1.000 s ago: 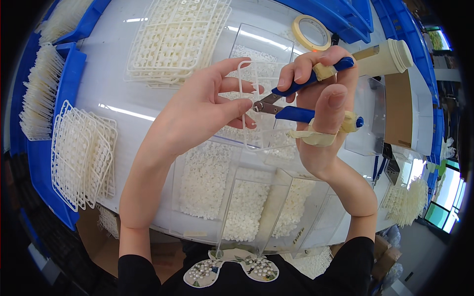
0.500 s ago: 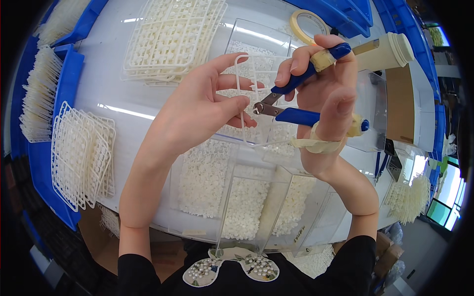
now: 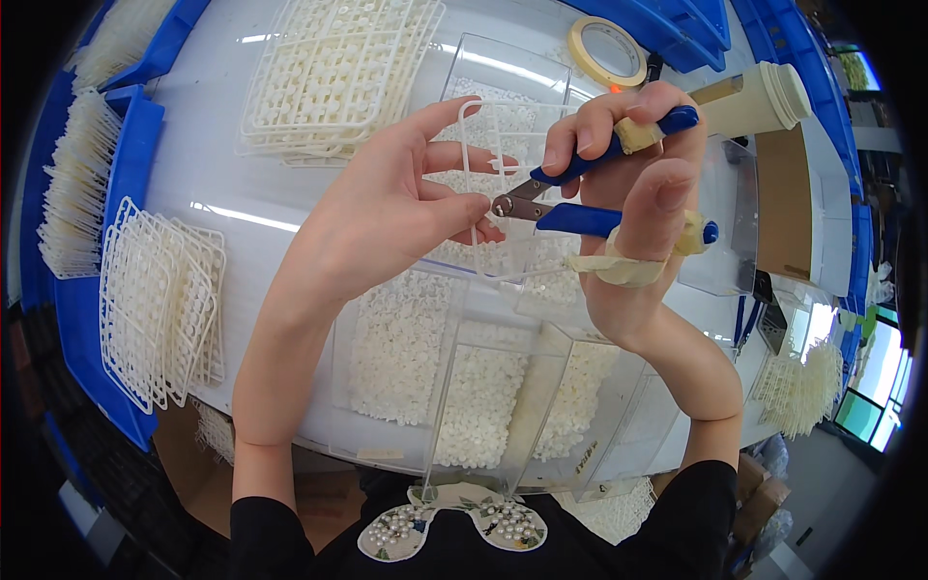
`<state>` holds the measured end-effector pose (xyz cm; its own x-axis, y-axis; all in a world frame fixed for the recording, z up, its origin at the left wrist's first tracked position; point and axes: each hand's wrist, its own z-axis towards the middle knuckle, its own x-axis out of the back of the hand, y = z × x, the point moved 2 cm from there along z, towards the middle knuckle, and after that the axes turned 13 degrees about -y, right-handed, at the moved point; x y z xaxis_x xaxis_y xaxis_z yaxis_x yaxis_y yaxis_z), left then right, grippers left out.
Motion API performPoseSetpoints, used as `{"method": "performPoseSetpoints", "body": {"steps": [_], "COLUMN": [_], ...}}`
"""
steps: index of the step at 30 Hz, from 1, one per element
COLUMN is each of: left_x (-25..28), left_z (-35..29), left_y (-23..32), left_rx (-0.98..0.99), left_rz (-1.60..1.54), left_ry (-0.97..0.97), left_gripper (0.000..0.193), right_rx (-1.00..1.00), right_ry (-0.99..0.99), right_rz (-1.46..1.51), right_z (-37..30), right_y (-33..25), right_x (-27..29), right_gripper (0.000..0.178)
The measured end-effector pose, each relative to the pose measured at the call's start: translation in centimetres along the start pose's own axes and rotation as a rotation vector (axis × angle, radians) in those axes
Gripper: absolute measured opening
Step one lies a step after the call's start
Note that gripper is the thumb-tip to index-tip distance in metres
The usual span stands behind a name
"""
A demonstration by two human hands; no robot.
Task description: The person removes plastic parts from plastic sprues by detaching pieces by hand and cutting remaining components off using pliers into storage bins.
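Note:
Over the clear bins, my left hand (image 3: pixel 387 198) grips a white plastic sprue frame (image 3: pixel 468 145) by its left side, thumb and fingers around its edge. My right hand (image 3: pixel 643 193) is wrapped round blue-handled nippers (image 3: pixel 580 218), whose handles are spread apart and carry tan tape. The metal jaws reach the frame beside my left thumb; whether they touch a part I cannot tell. A pale band is wound round my right thumb's base. Beneath lie small white plastic parts (image 3: pixel 483 406) in clear bins.
Stacked white sprue frames (image 3: pixel 338 77) lie at the far left, more frames (image 3: pixel 159 304) nearer, by a blue tray (image 3: pixel 135 145). A tape roll (image 3: pixel 607 53) and a lidded paper cup (image 3: pixel 764 99) stand at the far right. A cardboard box (image 3: pixel 785 203) is beyond my right hand.
The nippers and my right hand have shifted slightly, the jaws moving a little left and up toward my left thumb. The frame has risen slightly in my left hand.

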<state>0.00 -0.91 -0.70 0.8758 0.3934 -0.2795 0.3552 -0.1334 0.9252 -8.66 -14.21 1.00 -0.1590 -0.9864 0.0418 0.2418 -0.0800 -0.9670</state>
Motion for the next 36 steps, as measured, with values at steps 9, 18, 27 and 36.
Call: {"method": "performPoseSetpoints", "body": {"steps": [9, 18, 27, 36], "left_x": [0.2, 0.13, 0.11, -0.12], "left_z": [0.15, -0.15, -0.05, -0.01], "left_y": [-0.16, -0.12, -0.16, -0.17], "left_rx": [0.028, 0.009, 0.007, 0.01], "left_rz": [0.029, 0.082, 0.079, 0.134], "left_ry": [0.033, 0.018, 0.026, 0.057], "left_gripper": [0.066, 0.073, 0.075, 0.072], "right_rx": [-0.007, -0.019, -0.006, 0.033], "right_ry": [0.068, 0.053, 0.091, 0.03], "right_rz": [0.0, 0.001, 0.003, 0.009], "right_z": [-0.08, -0.14, 0.0, -0.25], "right_y": [-0.15, -0.34, -0.3, -0.35], "right_x": [-0.36, -0.55, -0.69, -0.54], "right_gripper": [0.075, 0.071, 0.077, 0.062]}}
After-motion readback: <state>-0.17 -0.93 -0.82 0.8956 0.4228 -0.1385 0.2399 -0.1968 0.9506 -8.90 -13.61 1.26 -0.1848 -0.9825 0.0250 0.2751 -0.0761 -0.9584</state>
